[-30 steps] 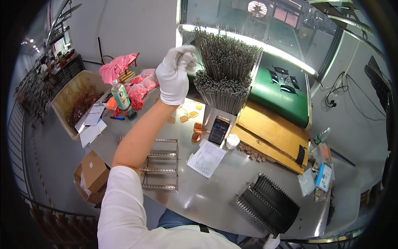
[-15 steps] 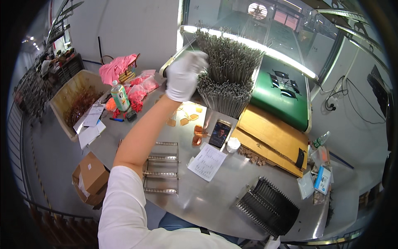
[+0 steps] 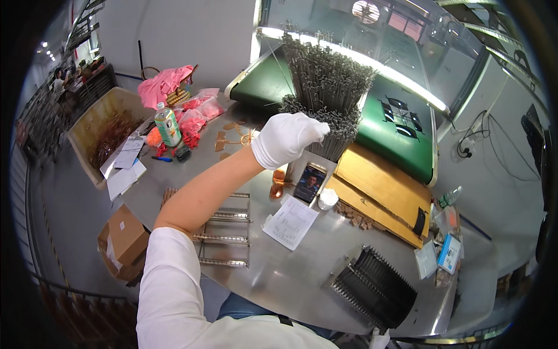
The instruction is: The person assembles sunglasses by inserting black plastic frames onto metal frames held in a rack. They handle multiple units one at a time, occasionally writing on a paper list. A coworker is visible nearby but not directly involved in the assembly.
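Observation:
My left hand (image 3: 289, 139), in a white glove, hangs over the near side of a tall, dense bundle of thin grey metal wires with hooked tips (image 3: 328, 87). Its fingers are curled and pressed together; anything in them is too small to make out. Below this hand, a phone (image 3: 310, 184) leans upright beside copper-coloured lens-like pieces (image 3: 277, 186). At the bottom edge, only a bit of my right hand (image 3: 379, 338) shows, also gloved in white, close to the lower end of a black ribbed rack (image 3: 376, 289). Its fingers are hidden.
A handwritten sheet (image 3: 290, 222) and a wire-frame rack (image 3: 225, 238) lie on the metal table. Yellow cardboard (image 3: 378, 195) borders a green conveyor belt (image 3: 395, 131) carrying black pieces. Left stand a bottle (image 3: 168, 125), pink bags (image 3: 200, 110) and a large bin (image 3: 87, 142).
My left hand has come down and to the right, from the left side of the wire bundle to in front of its near part. The right hand stays by the black rack.

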### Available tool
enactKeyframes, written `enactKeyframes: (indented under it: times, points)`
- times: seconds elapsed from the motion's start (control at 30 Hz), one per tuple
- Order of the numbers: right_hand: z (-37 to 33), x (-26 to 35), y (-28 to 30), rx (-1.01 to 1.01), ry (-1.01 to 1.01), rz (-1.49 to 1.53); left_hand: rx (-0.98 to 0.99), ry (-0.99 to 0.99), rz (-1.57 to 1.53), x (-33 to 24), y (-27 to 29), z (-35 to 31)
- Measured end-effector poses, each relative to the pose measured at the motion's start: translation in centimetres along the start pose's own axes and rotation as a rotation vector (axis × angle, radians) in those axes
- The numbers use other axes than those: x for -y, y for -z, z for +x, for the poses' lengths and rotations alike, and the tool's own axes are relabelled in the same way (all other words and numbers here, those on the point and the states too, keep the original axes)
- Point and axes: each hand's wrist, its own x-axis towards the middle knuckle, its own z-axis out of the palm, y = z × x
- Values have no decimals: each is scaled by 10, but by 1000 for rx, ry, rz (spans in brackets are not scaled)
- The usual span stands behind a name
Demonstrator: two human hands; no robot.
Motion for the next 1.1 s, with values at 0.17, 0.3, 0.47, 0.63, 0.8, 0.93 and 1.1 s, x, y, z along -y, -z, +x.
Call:
enactKeyframes:
  times: [0.17,0.3,0.47,0.63,0.8,0.93,1.1]
  points:
    - [34,-25,86,469,319,-127,-11,12,-59,1,5,-15]
    - [134,2,165,-444,548,68,-10,125,-60,-9,1,-28]
    - [102,366,197,-255,944,419,-180,218,-117,-1,7,-22]
    - [207,626,137,-223,1299,200,-116,251,-179,14,15,-26]
    - [299,794,102,-142,964,-57,-26,269,-203,24,23,-15]
    - [319,826,81,-42,807,-162,183,305,-201,28,31,-16]
    - [333,826,80,53,794,-68,265,306,-212,36,45,-1]
